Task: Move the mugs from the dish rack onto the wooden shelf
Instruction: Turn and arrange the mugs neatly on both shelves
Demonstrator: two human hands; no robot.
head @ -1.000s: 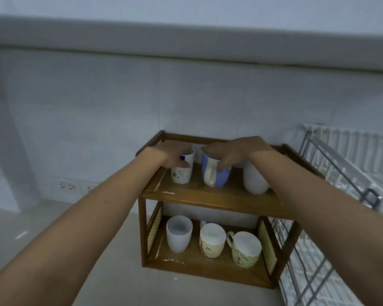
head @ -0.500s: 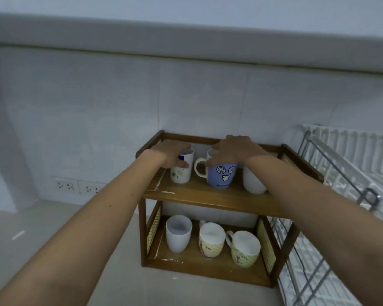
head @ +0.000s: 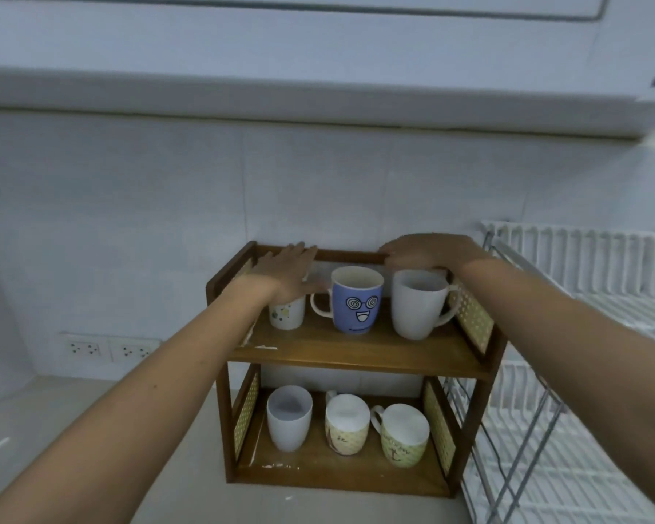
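The wooden shelf (head: 356,353) stands against the wall. On its upper board sit a small white spotted mug (head: 286,315), a blue mug with a cartoon face (head: 357,302) and a tall white mug (head: 416,306). My left hand (head: 288,274) lies flat over the spotted mug with its fingers spread, covering the rim. Just above and behind the tall white mug, my right hand (head: 428,251) hovers with loosely bent fingers near the shelf's back rail, gripping nothing that I can see. The lower board carries a plain white mug (head: 289,417), a cream mug (head: 346,425) and a green mug (head: 405,434).
The white wire dish rack (head: 583,410) stands directly right of the shelf, and I see no mugs in the part in view. Wall sockets (head: 106,349) sit low on the left. The pale counter (head: 53,429) stretches left and in front of the shelf.
My right hand turned the blue mug face-forward, let go of it and moved right, above the tall white mug. My left hand opened over the spotted mug. The camera moved closer.
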